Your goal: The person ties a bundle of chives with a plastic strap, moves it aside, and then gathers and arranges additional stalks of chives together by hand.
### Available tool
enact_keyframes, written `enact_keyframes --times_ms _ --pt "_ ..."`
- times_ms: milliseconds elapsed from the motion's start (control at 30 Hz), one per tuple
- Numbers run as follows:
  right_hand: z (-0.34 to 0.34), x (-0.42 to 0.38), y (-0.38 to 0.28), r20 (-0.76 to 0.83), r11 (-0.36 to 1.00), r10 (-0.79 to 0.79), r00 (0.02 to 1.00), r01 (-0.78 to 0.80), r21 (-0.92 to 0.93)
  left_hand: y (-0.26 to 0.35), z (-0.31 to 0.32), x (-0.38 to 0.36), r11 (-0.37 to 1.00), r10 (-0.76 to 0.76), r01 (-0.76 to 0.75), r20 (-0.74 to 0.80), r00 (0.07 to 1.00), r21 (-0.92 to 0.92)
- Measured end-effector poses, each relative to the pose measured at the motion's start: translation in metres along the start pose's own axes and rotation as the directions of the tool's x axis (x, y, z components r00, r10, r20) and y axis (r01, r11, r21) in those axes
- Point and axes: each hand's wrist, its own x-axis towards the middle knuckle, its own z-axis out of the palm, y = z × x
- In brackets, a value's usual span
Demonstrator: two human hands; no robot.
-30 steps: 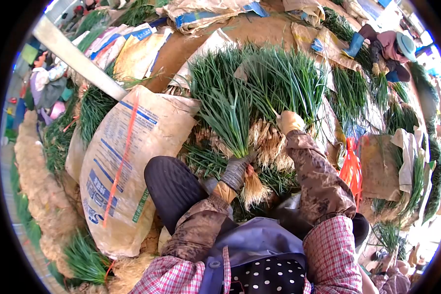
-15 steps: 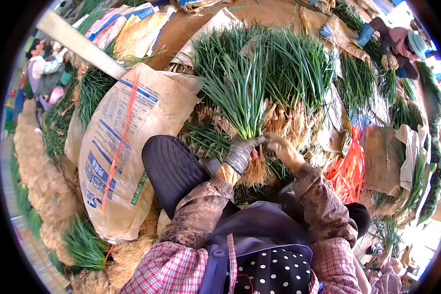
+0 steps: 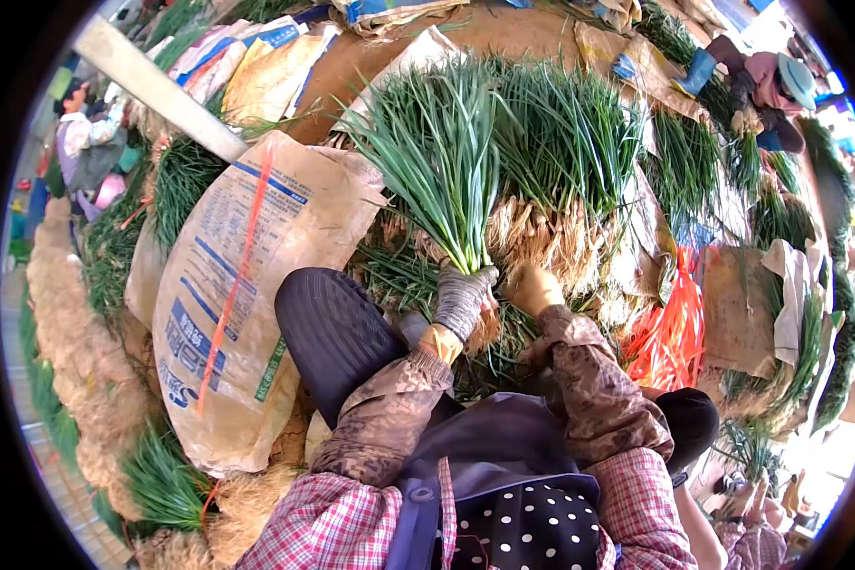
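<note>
My left hand [image 3: 463,296], in a grey glove, is closed around a bunch of scallions [image 3: 456,180] just above the roots. Their long green leaves fan upward and away from me, and pale roots hang below the fist. To the right, my right hand [image 3: 534,288], in a yellowish glove, is against the rooty ends of a large scallion pile [image 3: 565,142]. Its fingers are largely hidden, so whether it grips any stalks cannot be made out. Loose green stalks [image 3: 399,275] lie beneath and left of my left hand.
A big printed sack [image 3: 256,275] with an orange strip lies left of my knee. Red plastic ties [image 3: 670,332] hang at the right. Other people sit at the upper left [image 3: 90,142] and upper right [image 3: 769,85] among more scallions. A pale beam [image 3: 157,85] juts in.
My right hand has left the root end of the held bunch and moved right and inward to the pile's roots. The held bunch has shifted slightly left with my left hand.
</note>
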Motion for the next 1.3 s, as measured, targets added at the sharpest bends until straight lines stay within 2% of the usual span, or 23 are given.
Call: enact_keyframes --times_ms 67,133,200,233,300,333,367,400,500,600,633,700,733,767,833,867,900,1000,1067,1133,1200,1233,1300 --pt "-0.026 0.020 -0.011 -0.357 0.985 0.047 0.933 0.016 0.173 0.007 0.005 0.001 0.982 -0.151 0.155 -0.050 0.987 0.106" --pt "-0.063 0.039 -0.029 -0.436 0.999 0.035 0.899 -0.042 -0.006 0.010 0.006 0.003 0.952 -0.257 0.264 -0.060 0.964 0.153" --pt "-0.067 0.098 -0.020 -0.420 0.969 0.016 0.908 -0.118 -0.218 -0.006 0.003 0.011 0.969 -0.246 0.246 0.057 0.968 0.001" --pt "-0.083 0.101 -0.031 -0.322 0.921 0.059 0.945 -0.176 -0.348 -0.022 0.001 0.020 0.969 -0.209 0.223 0.128 0.970 -0.105" --pt "-0.083 0.110 -0.028 -0.499 0.972 -0.040 0.866 -0.082 -0.219 -0.014 -0.002 0.015 0.955 -0.166 0.207 0.195 0.967 -0.215" --pt "-0.083 0.114 -0.024 -0.478 0.919 -0.113 0.871 -0.091 -0.383 -0.011 -0.003 0.013 0.961 -0.209 0.222 0.096 0.973 -0.163" --pt "-0.079 0.114 -0.022 -0.454 0.941 -0.107 0.884 -0.057 -0.333 -0.028 -0.007 0.029 0.951 -0.266 0.271 0.057 0.962 -0.146" --pt "-0.075 0.099 -0.030 -0.427 0.965 -0.061 0.902 -0.056 -0.255 -0.014 -0.004 0.020 0.956 -0.223 0.231 0.065 0.973 -0.179" --pt "-0.061 0.030 -0.037 -0.389 0.984 -0.158 0.907 0.178 0.015 0.006 0.004 -0.002 0.956 -0.072 0.100 0.109 0.991 -0.276" --pt "-0.031 -0.007 -0.029 -0.334 0.917 -0.238 0.912 0.325 0.233 0.011 0.001 -0.004 0.974 -0.201 0.217 0.196 0.960 -0.065" --pt "-0.028 -0.016 -0.028 -0.359 0.907 -0.226 0.906 0.330 0.261 0.009 -0.001 -0.006 0.983 -0.181 0.186 0.237 0.955 0.004" --pt "0.016 0.017 0.005 -0.377 0.765 -0.159 0.912 0.355 0.537 0.014 0.004 -0.008 0.964 -0.262 0.254 0.126 0.957 0.077" --pt "0.021 0.014 0.010 -0.420 0.790 -0.105 0.902 0.332 0.515 0.015 0.006 -0.010 0.950 -0.299 0.290 0.070 0.952 0.112" --pt "0.022 0.009 0.011 -0.460 0.813 -0.050 0.886 0.304 0.497 0.013 0.007 -0.009 0.963 -0.224 0.219 0.015 0.975 0.154" --pt "0.011 0.005 0.019 -0.031 0.972 0.014 0.999 -0.006 0.236 0.002 0.008 -0.007 0.987 -0.049 0.059 0.070 0.996 -0.151" --pt "0.007 0.005 0.021 0.175 0.992 0.103 0.979 -0.113 0.047 0.001 0.009 -0.006 0.950 0.047 -0.014 0.099 0.994 -0.313" --pt "0.009 0.001 0.020 0.356 0.925 -0.056 0.933 0.182 -0.333 0.001 0.009 -0.003 0.959 0.053 -0.027 0.084 0.995 -0.283" --pt "-0.018 0.001 0.003 0.062 0.916 -0.039 0.997 0.060 -0.398 0.006 0.009 -0.004 0.981 0.055 -0.047 0.041 0.998 -0.188" --pt "-0.046 0.025 -0.006 -0.299 0.997 0.075 0.951 -0.076 0.008 0.013 0.006 -0.004 0.991 -0.133 0.133 0.050 0.990 0.009" --pt "-0.075 0.061 -0.013 -0.329 0.963 0.111 0.938 -0.184 -0.199 0.008 0.007 0.005 0.952 -0.290 0.289 0.000 0.957 0.106" --pt "-0.059 0.142 0.012 -0.328 0.912 0.220 0.919 -0.313 -0.265 -0.006 0.001 0.008 0.969 -0.244 0.246 0.080 0.966 -0.018" --pt "-0.084 0.113 -0.007 -0.263 0.903 0.215 0.941 -0.294 -0.313 0.002 -0.001 0.002 0.962 -0.262 0.268 0.096 0.960 -0.053" --pt "-0.105 0.113 0.007 -0.110 0.999 -0.001 0.994 -0.004 -0.046 0.004 -0.003 0.001 0.955 -0.233 0.247 0.105 0.967 -0.161"
